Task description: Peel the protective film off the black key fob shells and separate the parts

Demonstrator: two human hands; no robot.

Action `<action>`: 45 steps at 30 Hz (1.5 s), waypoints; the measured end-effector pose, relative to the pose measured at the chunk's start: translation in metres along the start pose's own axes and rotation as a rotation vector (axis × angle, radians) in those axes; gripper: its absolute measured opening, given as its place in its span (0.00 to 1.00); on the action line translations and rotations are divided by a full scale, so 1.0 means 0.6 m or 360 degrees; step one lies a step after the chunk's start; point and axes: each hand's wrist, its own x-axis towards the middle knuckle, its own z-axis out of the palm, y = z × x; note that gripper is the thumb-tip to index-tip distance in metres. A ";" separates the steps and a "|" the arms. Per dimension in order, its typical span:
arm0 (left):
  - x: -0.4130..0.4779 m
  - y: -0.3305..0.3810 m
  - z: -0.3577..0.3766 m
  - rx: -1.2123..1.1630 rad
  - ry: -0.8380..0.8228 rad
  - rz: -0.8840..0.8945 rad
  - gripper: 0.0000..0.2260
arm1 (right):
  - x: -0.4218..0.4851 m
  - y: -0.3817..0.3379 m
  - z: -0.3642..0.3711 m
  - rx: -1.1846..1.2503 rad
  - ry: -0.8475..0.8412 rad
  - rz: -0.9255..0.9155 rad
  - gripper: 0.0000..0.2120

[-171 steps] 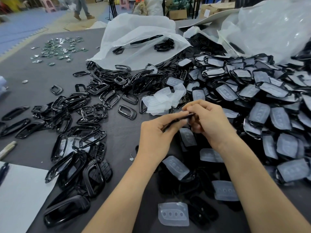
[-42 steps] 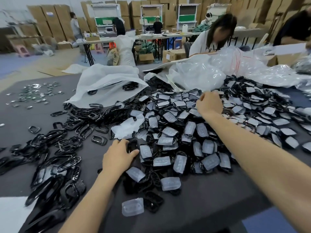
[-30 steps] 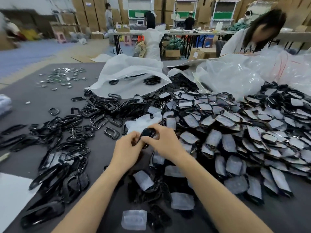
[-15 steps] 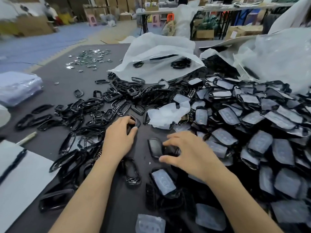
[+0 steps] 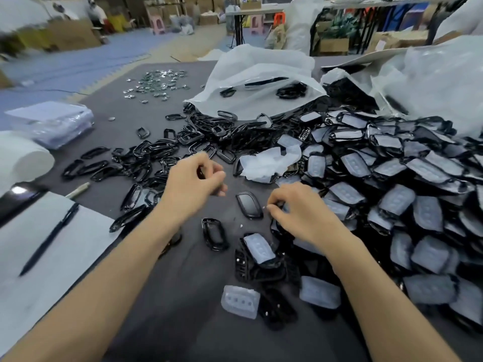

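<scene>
Hovering over counter [image 5: 183, 296] middle with left grip [image 5: 192, 184] curled, can't tell if holding anything, right grip [image 5: 300, 215] curled onto filmed shells [image 5: 392, 194] heaped toward right edge, hold likewise untellable, one bare shell [image 5: 249, 205] flat between both.

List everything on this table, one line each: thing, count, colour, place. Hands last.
Film-covered shells: many, black under whitish film, heaped right.
Bare frames: many, black, scattered left-centre.
Peeled shell: one, glossy black, between the hands.
Crumpled film: one wad, white, centre.
White bag: one, far centre.
Clear bag: one, far right.
Metal pieces: many, silvery, far left.
Pen: one, black, on white paper.
Table: dark grey.
Left hand: fingers curled, grip unclear.
Right hand: fingers curled at heap's edge, grip unclear.
</scene>
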 end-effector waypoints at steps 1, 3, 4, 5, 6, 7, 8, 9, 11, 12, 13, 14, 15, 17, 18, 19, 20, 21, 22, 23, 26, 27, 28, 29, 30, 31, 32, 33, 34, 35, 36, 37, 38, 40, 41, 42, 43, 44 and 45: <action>-0.023 0.019 -0.005 -0.0063 -0.0235 0.0063 0.11 | 0.000 0.000 0.000 0.0001 0.0010 -0.0002 0.06; -0.068 0.037 -0.010 0.0342 -0.0499 0.0317 0.13 | 0.000 -0.001 0.000 0.0008 0.0029 -0.0014 0.06; -0.088 0.039 -0.009 0.0620 -0.0524 0.0441 0.15 | -0.001 -0.001 0.000 0.0014 0.0032 -0.0015 0.06; -0.106 0.038 -0.007 0.0862 -0.0540 0.0542 0.15 | -0.002 0.000 0.001 0.0020 0.0033 -0.0014 0.06; -0.123 0.035 -0.006 0.0996 -0.0596 0.0512 0.12 | -0.003 0.001 0.001 0.0025 0.0031 -0.0013 0.06; -0.138 0.026 -0.003 0.1093 -0.0669 0.0433 0.07 | -0.004 0.002 0.002 0.0030 0.0030 -0.0010 0.06; -0.150 0.019 0.002 0.1193 -0.0725 0.0304 0.11 | -0.005 0.003 0.003 0.0033 0.0034 -0.0002 0.06; -0.160 0.011 0.007 0.1276 -0.0779 0.0178 0.17 | -0.006 0.003 0.003 0.0032 0.0043 0.0008 0.06; -0.168 -0.002 0.023 0.1298 -0.0787 0.0043 0.21 | -0.006 0.003 0.005 0.0025 0.0057 0.0026 0.06; -0.168 -0.004 0.030 0.1296 -0.0741 0.0024 0.19 | -0.006 0.003 0.006 0.0020 0.0057 0.0031 0.06; -0.165 -0.007 0.036 0.1307 -0.0675 0.0037 0.15 | -0.006 0.004 0.007 0.0016 0.0053 0.0031 0.06; -0.161 -0.012 0.039 0.1303 -0.0615 0.0096 0.11 | -0.005 0.004 0.008 0.0014 0.0049 0.0029 0.06; -0.155 -0.014 0.036 0.1295 -0.0557 0.0168 0.08 | -0.005 0.005 0.009 0.0016 0.0053 0.0028 0.07; -0.140 -0.016 0.023 0.1221 -0.0387 0.0323 0.10 | -0.007 0.006 0.010 0.0084 0.0120 0.0032 0.07; -0.128 -0.014 0.016 0.1140 -0.0271 0.0380 0.13 | -0.007 0.005 0.010 0.0156 0.0198 0.0027 0.08; -0.113 -0.008 0.013 0.0980 -0.0127 0.0404 0.15 | -0.008 0.002 0.009 0.0240 0.0293 0.0018 0.10; -0.095 0.000 0.015 0.0769 -0.0018 0.0390 0.15 | -0.008 -0.004 0.007 0.0320 0.0387 0.0006 0.12; -0.076 0.007 0.025 0.0576 0.0020 0.0343 0.14 | -0.008 -0.010 0.005 0.0390 0.0465 -0.0014 0.14; -0.056 0.014 0.042 0.0425 -0.0003 0.0282 0.14 | -0.008 -0.017 0.004 0.0443 0.0523 -0.0049 0.15; -0.039 0.017 0.064 0.0294 -0.0050 0.0214 0.14 | -0.008 -0.023 0.004 0.0465 0.0566 -0.0091 0.15; -0.014 0.017 0.134 -0.0259 -0.0211 -0.0006 0.15 | -0.009 -0.017 0.005 0.0387 0.0784 -0.0109 0.10; -0.013 0.015 0.151 -0.0455 -0.0249 -0.0041 0.16 | -0.008 -0.010 0.003 0.0364 0.0865 -0.0070 0.08; -0.014 0.013 0.162 -0.0620 -0.0274 -0.0062 0.17 | -0.007 -0.003 0.001 0.0352 0.0917 -0.0030 0.07; -0.013 0.013 0.168 -0.0740 -0.0295 -0.0075 0.17 | -0.006 0.003 -0.001 0.0346 0.0942 0.0002 0.07; -0.011 0.012 0.170 -0.0819 -0.0319 -0.0066 0.16 | -0.003 0.007 -0.003 0.0328 0.0953 0.0020 0.06; -0.009 0.009 0.171 -0.0880 -0.0353 -0.0037 0.14 | 0.000 0.009 -0.003 0.0294 0.0965 0.0024 0.06; -0.008 0.006 0.169 -0.0941 -0.0387 -0.0008 0.13 | 0.002 0.010 -0.003 0.0268 0.0989 0.0020 0.06; -0.008 0.002 0.166 -0.1001 -0.0408 -0.0002 0.12 | 0.003 0.011 -0.002 0.0274 0.1034 0.0019 0.06; -0.008 -0.002 0.162 -0.1044 -0.0411 -0.0031 0.13 | 0.003 0.012 -0.002 0.0310 0.1091 0.0031 0.05; -0.007 -0.005 0.160 -0.1064 -0.0410 -0.0080 0.15 | 0.002 0.012 -0.002 0.0371 0.1143 0.0059 0.05; -0.006 -0.007 0.159 -0.1076 -0.0422 -0.0121 0.17 | 0.001 0.012 -0.003 0.0452 0.1175 0.0102 0.06; -0.005 -0.009 0.159 -0.1087 -0.0445 -0.0145 0.20 | 0.002 0.012 -0.003 0.0551 0.1181 0.0159 0.08; -0.004 -0.010 0.159 -0.1094 -0.0474 -0.0155 0.21 | 0.003 0.013 -0.003 0.0649 0.1165 0.0224 0.11; -0.001 -0.010 0.161 -0.1082 -0.0501 -0.0149 0.20 | 0.006 0.015 -0.003 0.0798 0.1104 0.0314 0.15; 0.000 -0.010 0.160 -0.1069 -0.0500 -0.0125 0.19 | 0.007 0.017 -0.002 0.0871 0.1069 0.0337 0.17; 0.001 -0.010 0.158 -0.1048 -0.0489 -0.0094 0.17 | 0.007 0.018 -0.001 0.0961 0.1039 0.0358 0.18; 0.001 -0.011 0.157 -0.1022 -0.0469 -0.0072 0.15 | 0.008 0.019 -0.001 0.1068 0.1015 0.0380 0.18; 0.002 -0.010 0.156 -0.0999 -0.0448 -0.0068 0.15 | 0.008 0.020 0.000 0.1183 0.0996 0.0401 0.18; 0.003 -0.011 0.156 -0.0990 -0.0430 -0.0081 0.15 | 0.009 0.021 0.000 0.1274 0.0990 0.0420 0.17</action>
